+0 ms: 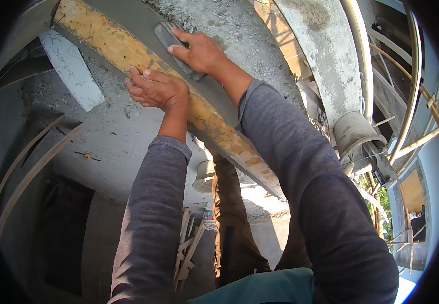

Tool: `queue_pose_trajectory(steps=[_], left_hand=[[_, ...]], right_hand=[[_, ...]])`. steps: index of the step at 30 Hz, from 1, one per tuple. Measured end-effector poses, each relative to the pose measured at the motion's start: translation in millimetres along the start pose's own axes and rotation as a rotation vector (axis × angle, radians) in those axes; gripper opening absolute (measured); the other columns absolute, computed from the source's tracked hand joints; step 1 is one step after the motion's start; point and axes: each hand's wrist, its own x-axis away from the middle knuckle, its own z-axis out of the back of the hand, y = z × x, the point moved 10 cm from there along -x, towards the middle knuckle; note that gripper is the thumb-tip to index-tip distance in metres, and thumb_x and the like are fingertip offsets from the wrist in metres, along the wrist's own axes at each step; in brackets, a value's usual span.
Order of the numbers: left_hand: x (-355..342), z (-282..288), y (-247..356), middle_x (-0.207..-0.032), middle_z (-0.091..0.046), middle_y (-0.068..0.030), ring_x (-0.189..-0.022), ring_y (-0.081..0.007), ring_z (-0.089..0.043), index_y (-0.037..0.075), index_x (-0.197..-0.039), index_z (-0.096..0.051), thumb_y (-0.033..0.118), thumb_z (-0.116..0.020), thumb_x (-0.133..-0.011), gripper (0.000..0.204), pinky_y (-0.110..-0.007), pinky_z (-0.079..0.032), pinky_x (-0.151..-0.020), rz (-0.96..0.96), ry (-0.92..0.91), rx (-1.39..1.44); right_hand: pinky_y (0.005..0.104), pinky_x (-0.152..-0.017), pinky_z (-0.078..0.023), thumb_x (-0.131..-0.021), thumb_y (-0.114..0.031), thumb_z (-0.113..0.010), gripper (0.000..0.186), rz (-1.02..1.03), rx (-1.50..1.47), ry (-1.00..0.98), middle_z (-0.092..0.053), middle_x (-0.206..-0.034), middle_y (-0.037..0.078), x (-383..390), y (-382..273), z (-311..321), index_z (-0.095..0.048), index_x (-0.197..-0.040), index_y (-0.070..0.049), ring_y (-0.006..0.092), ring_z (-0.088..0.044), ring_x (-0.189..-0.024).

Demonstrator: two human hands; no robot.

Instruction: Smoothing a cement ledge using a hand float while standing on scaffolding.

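Observation:
A long yellow wooden board, smeared with cement, runs slantwise from the upper left to the lower middle. My left hand is closed over its near edge, with the fingers curled and the thumb on top. Beyond the board lies a band of smooth grey mortar along its far side. My right hand grips a grey plastering float, which lies against that mortar; palm and fingers hide part of it. Rougher, pebbly cement spreads past the float.
To the right, a cement-stained bucket stands beside a pale, splashed plank and bamboo poles. Below the board are another bucket and wooden strips. A white board is at upper left.

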Motion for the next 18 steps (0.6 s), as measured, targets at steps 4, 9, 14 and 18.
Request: queue_pose_trajectory(steps=[4, 9, 14, 18], left_hand=[[-1, 3, -15, -0.138, -0.036, -0.0216, -0.13, -0.037, -0.032, 0.01, -0.136, -0.044, 0.033, -0.034, -0.099, 0.045, -0.055, -0.026, -0.102, -0.019, 0.017, -0.052], [0, 5, -9, -0.139, -0.036, -0.0219, -0.131, -0.0368, -0.032, 0.01, -0.136, -0.045, 0.034, -0.034, -0.099, 0.045, -0.054, -0.025, -0.103, -0.005, -0.003, -0.035], [2, -4, -3, -0.138, -0.038, -0.0209, -0.13, -0.0365, -0.034, 0.01, -0.136, -0.045, 0.035, -0.035, -0.099, 0.046, -0.054, -0.027, -0.102, -0.025, 0.014, -0.01], [-1, 1, -18, -0.136, -0.04, -0.0197, -0.127, -0.0366, -0.037, 0.013, -0.136, -0.046, 0.035, -0.035, -0.098, 0.045, -0.054, -0.029, -0.1, -0.027, 0.046, -0.057]], right_hand=[[0.038, -0.094, -0.045, -0.086, -0.042, -0.062, 0.055, -0.254, 0.09, -0.097, -0.057, -0.122, 0.021, 65, 77, -24, -0.052, -0.136, -0.021, 0.0338, -0.058, -0.111], [0.0369, -0.095, -0.045, -0.087, -0.042, -0.062, 0.054, 0.193, -0.119, 0.104, -0.058, -0.122, 0.018, 34, -12, -6, -0.052, -0.136, -0.021, 0.033, -0.059, -0.11], [0.0397, -0.097, -0.044, -0.086, -0.047, -0.058, 0.062, -0.093, -0.006, -0.06, -0.054, -0.131, 0.021, -21, 10, -2, -0.05, -0.137, -0.014, 0.0367, -0.055, -0.116], [0.041, -0.104, -0.038, -0.087, -0.046, -0.054, 0.068, -0.414, 0.19, -0.264, -0.052, -0.132, 0.025, 99, 123, -31, -0.045, -0.138, -0.002, 0.0369, -0.049, -0.124]])
